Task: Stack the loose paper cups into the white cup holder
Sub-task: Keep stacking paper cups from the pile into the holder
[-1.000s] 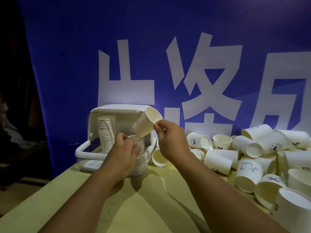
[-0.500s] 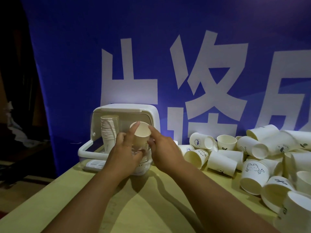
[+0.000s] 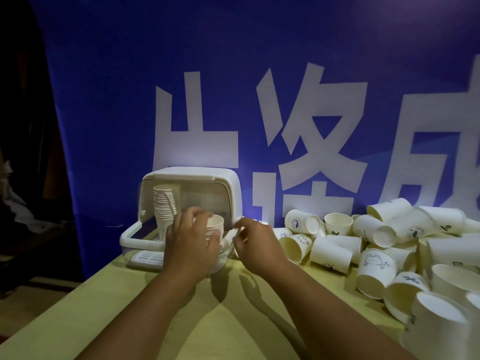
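The white cup holder [image 3: 223, 183] stands open at the table's back left, with a tall stack of cups [image 3: 166, 203] inside on its left. My left hand [image 3: 191, 242] wraps around a short stack of paper cups [image 3: 216, 224] at the holder's front; the top cup sits upright, mouth up. My right hand [image 3: 255, 242] is just right of that stack, fingers loosely apart and holding nothing. A heap of loose paper cups [image 3: 374, 237] lies on the right of the table, most on their sides.
A yellow-green table [image 3: 207, 320] carries everything. A blue banner with large white characters [image 3: 285, 100] hangs close behind. More loose cups [image 3: 441, 315] crowd the near right corner. The floor and dark room lie beyond the table's left edge.
My right hand lowered the cup onto the short stack held by my left hand, then let go and drew back to the right. The left hand stays on the stack.
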`<state>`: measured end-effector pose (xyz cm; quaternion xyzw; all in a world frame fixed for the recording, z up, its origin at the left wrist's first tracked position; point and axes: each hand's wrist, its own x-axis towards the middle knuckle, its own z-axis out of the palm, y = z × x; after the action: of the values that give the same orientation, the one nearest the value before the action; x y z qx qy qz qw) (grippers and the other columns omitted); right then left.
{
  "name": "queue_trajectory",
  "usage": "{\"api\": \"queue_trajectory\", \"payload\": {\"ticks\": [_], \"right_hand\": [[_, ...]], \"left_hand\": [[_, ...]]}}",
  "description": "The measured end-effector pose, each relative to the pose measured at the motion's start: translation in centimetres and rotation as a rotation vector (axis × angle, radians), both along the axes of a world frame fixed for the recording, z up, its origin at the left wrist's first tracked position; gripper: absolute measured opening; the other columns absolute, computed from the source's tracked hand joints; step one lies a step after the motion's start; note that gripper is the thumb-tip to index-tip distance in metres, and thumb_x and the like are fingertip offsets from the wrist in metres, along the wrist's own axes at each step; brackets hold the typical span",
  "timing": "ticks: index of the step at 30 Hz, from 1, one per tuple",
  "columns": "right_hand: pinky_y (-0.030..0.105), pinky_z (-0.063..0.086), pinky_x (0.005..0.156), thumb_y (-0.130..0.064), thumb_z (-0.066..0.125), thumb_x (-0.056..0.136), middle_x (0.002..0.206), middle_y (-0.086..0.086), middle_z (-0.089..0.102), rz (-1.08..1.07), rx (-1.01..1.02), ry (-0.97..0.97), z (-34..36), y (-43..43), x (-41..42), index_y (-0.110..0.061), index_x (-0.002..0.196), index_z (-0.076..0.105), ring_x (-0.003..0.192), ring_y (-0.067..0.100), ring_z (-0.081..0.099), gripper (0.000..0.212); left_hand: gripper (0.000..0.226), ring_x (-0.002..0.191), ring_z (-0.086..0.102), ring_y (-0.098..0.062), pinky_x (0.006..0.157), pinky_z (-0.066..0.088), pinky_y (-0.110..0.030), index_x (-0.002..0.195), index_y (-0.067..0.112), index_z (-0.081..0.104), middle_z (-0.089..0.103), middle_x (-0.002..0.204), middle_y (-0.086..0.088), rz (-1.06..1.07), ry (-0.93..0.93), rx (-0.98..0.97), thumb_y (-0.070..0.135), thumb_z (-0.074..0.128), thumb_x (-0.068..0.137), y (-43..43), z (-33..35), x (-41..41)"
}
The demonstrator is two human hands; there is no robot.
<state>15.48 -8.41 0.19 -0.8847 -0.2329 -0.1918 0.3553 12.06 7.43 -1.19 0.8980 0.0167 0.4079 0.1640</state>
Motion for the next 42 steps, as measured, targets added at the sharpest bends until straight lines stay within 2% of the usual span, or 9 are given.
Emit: {"api": "queue_trajectory", "payload": {"ticks": [3, 6, 14, 17, 21, 25, 29, 33, 42], "right_hand": [[0.02, 0.053, 0.073, -0.026, 0.065, 0.093, 0.096, -0.01, 0.072, -0.112, 0.015, 0.0, 0.5, -2.6, -1.1, -0.028, 0.102, 0.073, 0.08, 0.006, 0.063, 0.012], [0.025, 0.057, 0.079, -0.027, 0.068, 0.092, 0.094, -0.01, 0.071, -0.197, 0.025, 0.027, 0.8, -5.9, -3.2, -0.028, 0.1, 0.072, 0.08, 0.008, 0.063, 0.01], [0.02, 0.053, 0.08, -0.027, 0.07, 0.091, 0.108, -0.011, 0.069, -0.353, -0.055, -0.069, 2.4, -16.6, -11.0, -0.029, 0.11, 0.071, 0.09, 0.007, 0.063, 0.019], [0.024, 0.049, 0.09, -0.031, 0.072, 0.087, 0.122, -0.009, 0.062, -0.447, -0.102, -0.084, 2.2, -20.3, -13.2, -0.032, 0.118, 0.067, 0.105, 0.011, 0.058, 0.031], [0.031, 0.043, 0.099, -0.043, 0.064, 0.089, 0.13, -0.005, 0.058, -0.482, -0.342, -0.101, 0.8, -24.4, -15.0, -0.028, 0.127, 0.063, 0.117, 0.016, 0.047, 0.041], [0.035, 0.047, 0.086, -0.045, 0.052, 0.092, 0.114, -0.004, 0.065, -0.442, -0.54, -0.157, -0.7, -26.3, -16.3, -0.025, 0.113, 0.068, 0.1, 0.017, 0.045, 0.033], [0.031, 0.047, 0.087, -0.044, 0.057, 0.092, 0.112, -0.01, 0.064, -0.45, -0.404, -0.181, -1.3, -27.8, -17.2, -0.027, 0.112, 0.068, 0.098, 0.012, 0.044, 0.028], [0.029, 0.047, 0.088, -0.047, 0.061, 0.089, 0.11, -0.014, 0.06, -0.458, -0.258, -0.119, -1.9, -29.2, -18.0, -0.032, 0.105, 0.061, 0.102, 0.01, 0.041, 0.022], [0.026, 0.046, 0.096, -0.052, 0.076, 0.078, 0.128, -0.013, 0.046, -0.429, 0.07, -0.015, -2.0, -31.0, -18.2, -0.041, 0.134, 0.047, 0.113, 0.009, 0.047, 0.064]], "left_hand": [[0.011, 0.092, 0.054, -0.011, 0.082, 0.049, -0.029, 0.099, 0.029, 0.063, 0.058, 0.099, 0.011, -0.094, -0.003, 0.104, 0.033, 0.066, 0.089, -2.9, 0.8, -1.4], [0.005, 0.076, 0.055, -0.008, 0.067, 0.045, -0.021, 0.09, 0.034, 0.058, 0.06, 0.087, 0.015, -0.185, 0.156, 0.07, 0.034, 0.06, 0.094, -6.0, 1.5, -2.9], [0.003, 0.074, 0.06, -0.006, 0.067, 0.055, -0.026, 0.088, 0.034, 0.063, 0.064, 0.08, 0.013, -0.337, 0.368, -0.005, 0.033, 0.062, 0.091, -15.0, 1.4, -6.6], [0.011, 0.079, 0.061, -0.006, 0.069, 0.054, -0.026, 0.099, 0.037, 0.061, 0.064, 0.089, 0.014, -0.42, 0.438, -0.069, 0.035, 0.065, 0.089, -18.7, 0.6, -7.4], [0.043, 0.102, 0.062, -0.014, 0.086, 0.053, -0.028, 0.129, 0.041, 0.053, 0.055, 0.125, 0.015, -0.57, 0.487, -0.106, 0.027, 0.067, 0.091, -22.9, -0.5, -7.4], [0.027, 0.097, 0.059, -0.012, 0.087, 0.053, -0.029, 0.112, 0.036, 0.058, 0.055, 0.126, 0.009, -0.64, 0.495, -0.096, 0.016, 0.064, 0.095, -26.1, -0.8, -7.4], [0.028, 0.116, 0.055, -0.014, 0.096, 0.052, -0.033, 0.112, 0.036, 0.06, 0.045, 0.141, 0.011, -0.597, 0.489, -0.046, 0.012, 0.06, 0.096, -28.1, -1.2, -6.8], [0.055, 0.146, 0.034, -0.018, 0.115, 0.037, -0.036, 0.143, 0.032, 0.055, 0.026, 0.164, 0.012, -0.547, 0.525, 0.06, 0.001, 0.053, 0.097, -29.6, -1.1, -6.0], [0.064, 0.135, 0.047, -0.02, 0.106, 0.045, -0.033, 0.15, 0.025, 0.043, 0.041, 0.154, 0.005, -0.521, 0.496, 0.041, 0.005, 0.063, 0.093, -28.5, 0.1, -6.6]]}}
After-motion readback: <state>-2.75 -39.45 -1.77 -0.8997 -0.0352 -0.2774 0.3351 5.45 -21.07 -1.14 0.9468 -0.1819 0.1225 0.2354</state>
